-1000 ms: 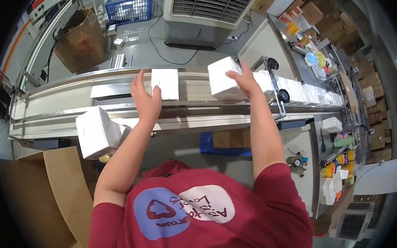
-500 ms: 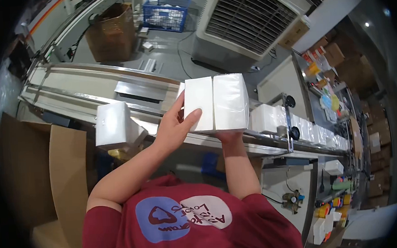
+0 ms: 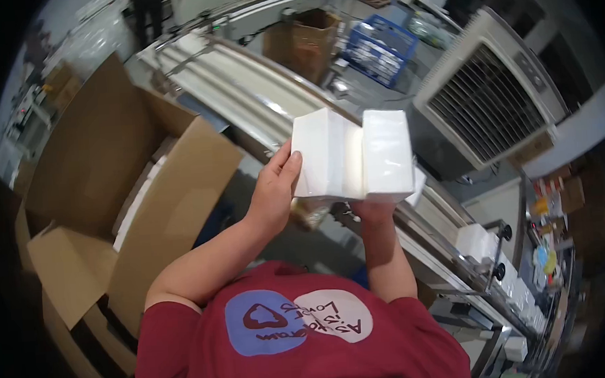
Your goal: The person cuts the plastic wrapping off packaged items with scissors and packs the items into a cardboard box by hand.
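Note:
My left hand grips the left side of a white box, its thumb on the front face. To the right is another white box, with a pale cream surface showing between the two. My right hand supports this right box from below, its fingers mostly hidden under it. Both boxes are held up together over the conveyor's near side. At the left stands a large open cardboard box with white items inside.
The conveyor runs diagonally behind my hands, with a row of white boxes at its right end. Beyond it stand a brown carton, a blue crate and an air cooler. A person's legs show at the top left.
My hands came together on the white boxes and lifted them off the conveyor. The view has since turned left, bringing the open cardboard box further into sight, with white items inside.

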Demonstrator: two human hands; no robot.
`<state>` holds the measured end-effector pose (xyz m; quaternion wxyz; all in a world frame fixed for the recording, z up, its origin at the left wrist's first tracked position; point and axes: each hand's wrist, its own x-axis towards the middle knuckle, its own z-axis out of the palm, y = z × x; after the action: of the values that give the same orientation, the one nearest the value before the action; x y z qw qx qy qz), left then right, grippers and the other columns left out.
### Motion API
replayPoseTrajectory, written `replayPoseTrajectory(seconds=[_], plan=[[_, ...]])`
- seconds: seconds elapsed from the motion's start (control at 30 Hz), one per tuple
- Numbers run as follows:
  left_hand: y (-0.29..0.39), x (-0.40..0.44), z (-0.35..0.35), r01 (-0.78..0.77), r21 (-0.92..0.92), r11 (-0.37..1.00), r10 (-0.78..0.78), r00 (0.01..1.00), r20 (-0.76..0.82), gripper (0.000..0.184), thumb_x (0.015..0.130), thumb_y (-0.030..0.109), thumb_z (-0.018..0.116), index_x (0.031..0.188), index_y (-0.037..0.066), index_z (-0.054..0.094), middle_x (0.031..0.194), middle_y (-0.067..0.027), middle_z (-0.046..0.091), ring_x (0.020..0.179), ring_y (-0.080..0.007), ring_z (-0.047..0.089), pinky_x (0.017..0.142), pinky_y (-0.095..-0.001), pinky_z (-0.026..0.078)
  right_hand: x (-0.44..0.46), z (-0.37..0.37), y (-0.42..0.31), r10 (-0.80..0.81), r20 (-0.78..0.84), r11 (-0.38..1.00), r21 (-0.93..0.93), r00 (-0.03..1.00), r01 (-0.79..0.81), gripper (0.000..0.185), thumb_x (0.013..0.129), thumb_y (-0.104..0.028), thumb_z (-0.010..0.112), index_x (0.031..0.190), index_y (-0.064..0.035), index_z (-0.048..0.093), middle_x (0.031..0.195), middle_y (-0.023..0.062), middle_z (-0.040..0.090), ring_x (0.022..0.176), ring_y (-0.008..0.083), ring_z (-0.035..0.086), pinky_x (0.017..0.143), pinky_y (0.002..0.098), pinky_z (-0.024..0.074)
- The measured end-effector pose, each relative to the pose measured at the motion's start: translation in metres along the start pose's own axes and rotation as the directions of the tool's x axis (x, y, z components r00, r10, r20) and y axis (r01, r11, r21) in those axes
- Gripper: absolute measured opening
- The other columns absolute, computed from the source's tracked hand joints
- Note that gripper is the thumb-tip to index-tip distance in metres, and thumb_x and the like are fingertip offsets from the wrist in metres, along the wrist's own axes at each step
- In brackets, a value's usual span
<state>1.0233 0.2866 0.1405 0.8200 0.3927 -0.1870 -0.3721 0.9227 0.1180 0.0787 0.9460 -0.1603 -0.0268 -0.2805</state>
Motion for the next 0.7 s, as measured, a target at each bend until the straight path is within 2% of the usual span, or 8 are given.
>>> replayPoseTrajectory(seconds=[0.1, 0.17, 0.2, 0.23, 0.27, 0.4, 0.53, 0.7], plan=[[0.048, -0.031, -0.054, -0.001, -0.087, 0.996, 0.0, 1.0, -0.012, 0.048, 0.097, 0.022, 0.043, 0.14, 0.003, 0.032, 0.128, -0.0095, 0.051, 0.115, -0.0151, 0.053, 0.092, -0.0296, 0.047, 0.007, 0.023, 0.057, 0.145, 0.077, 0.989, -0.037, 0.986, -0.143, 0.054, 0.094, -0.044, 0.039, 0.135, -0.0081, 0.04, 0.137, 0.01, 0.045, 0.127, 0.0292, 0.041, 0.107, 0.0452, 0.0308], [0.071, -0.05, -0.095, -0.023, 0.077, 0.997, 0.03, 0.995, -0.091, 0.052, 0.094, 0.032, 0.05, 0.136, 0.005, 0.036, 0.123, -0.0084, 0.053, 0.101, -0.0159, 0.059, 0.081, -0.0334, 0.053, 0.008, 0.048, 0.104, 0.091, 0.179, 0.58, -0.809, 0.98, 0.094, 0.057, 0.09, -0.045, 0.041, 0.134, -0.0088, 0.042, 0.134, 0.0097, 0.048, 0.122, 0.0291, 0.046, 0.103, 0.0451, 0.0359], [0.087, -0.062, -0.111, 0.013, 0.175, 0.984, 0.01, 0.992, -0.129, 0.053, 0.093, 0.035, 0.051, 0.135, 0.005, 0.038, 0.122, -0.008, 0.053, 0.097, -0.0161, 0.06, 0.079, -0.0341, 0.053, 0.011, 0.062, 0.13, 0.205, 0.095, 0.86, -0.492, 0.974, -0.132, 0.057, 0.089, -0.045, 0.043, 0.133, -0.0094, 0.044, 0.131, 0.0091, 0.05, 0.118, 0.0283, 0.05, 0.101, 0.0441, 0.039], [0.101, -0.074, -0.128, 0.059, 0.27, 0.961, -0.012, 0.985, -0.172, 0.054, 0.092, 0.037, 0.053, 0.133, 0.006, 0.039, 0.122, -0.0077, 0.054, 0.094, -0.0162, 0.061, 0.077, -0.0348, 0.054, 0.013, 0.075, 0.156, 0.343, 0.056, 0.938, -0.065, 0.938, -0.339, 0.057, 0.087, -0.045, 0.045, 0.132, -0.01, 0.045, 0.129, 0.0086, 0.053, 0.115, 0.0275, 0.053, 0.099, 0.0431, 0.0421], [0.109, -0.082, -0.15, 0.086, 0.305, 0.948, -0.012, 0.971, -0.238, 0.054, 0.089, 0.043, 0.056, 0.128, 0.007, 0.044, 0.119, -0.0084, 0.056, 0.088, -0.0183, 0.063, 0.07, -0.0377, 0.054, 0.014, 0.087, 0.181, 0.384, 0.055, 0.921, -0.091, 0.922, -0.379, 0.061, 0.085, -0.048, 0.046, 0.133, -0.0101, 0.044, 0.127, 0.0088, 0.054, 0.115, 0.0273, 0.054, 0.096, 0.0444, 0.0441], [0.135, -0.121, -0.232, 0.026, -0.248, 0.968, -0.093, 0.96, -0.264, 0.055, 0.09, 0.049, 0.048, 0.129, 0.01, 0.045, 0.118, -0.0097, 0.058, 0.093, -0.0269, 0.061, 0.065, -0.0394, 0.052, 0.024, 0.096, 0.267, 0.421, -0.012, 0.907, -0.016, 0.907, -0.421, 0.06, 0.085, -0.049, 0.047, 0.132, -0.0116, 0.046, 0.127, 0.0088, 0.055, 0.113, 0.028, 0.055, 0.096, 0.0451, 0.0444], [0.159, -0.153, -0.286, -0.123, -0.485, 0.866, 0.081, 0.991, -0.107, 0.061, 0.092, 0.056, 0.034, 0.133, 0.011, 0.043, 0.122, -0.0115, 0.056, 0.106, -0.0299, 0.057, 0.074, -0.046, 0.051, 0.035, 0.11, 0.312, 0.566, 0.05, 0.819, 0.081, 0.823, -0.568, 0.058, 0.085, -0.051, 0.046, 0.133, -0.0178, 0.046, 0.127, 0.0056, 0.055, 0.113, 0.0273, 0.055, 0.094, 0.0484, 0.0439], [0.17, -0.152, -0.304, -0.251, -0.633, 0.732, 0.093, 0.958, -0.272, 0.06, 0.092, 0.052, 0.034, 0.134, 0.01, 0.041, 0.125, -0.0137, 0.053, 0.107, -0.0316, 0.056, 0.077, -0.0484, 0.05, 0.05, 0.115, 0.351, 0.602, 0.053, 0.796, 0.046, 0.797, -0.604, 0.058, 0.082, -0.053, 0.05, 0.13, -0.0194, 0.049, 0.127, 0.0061, 0.053, 0.115, 0.0289, 0.052, 0.097, 0.052, 0.0399]])
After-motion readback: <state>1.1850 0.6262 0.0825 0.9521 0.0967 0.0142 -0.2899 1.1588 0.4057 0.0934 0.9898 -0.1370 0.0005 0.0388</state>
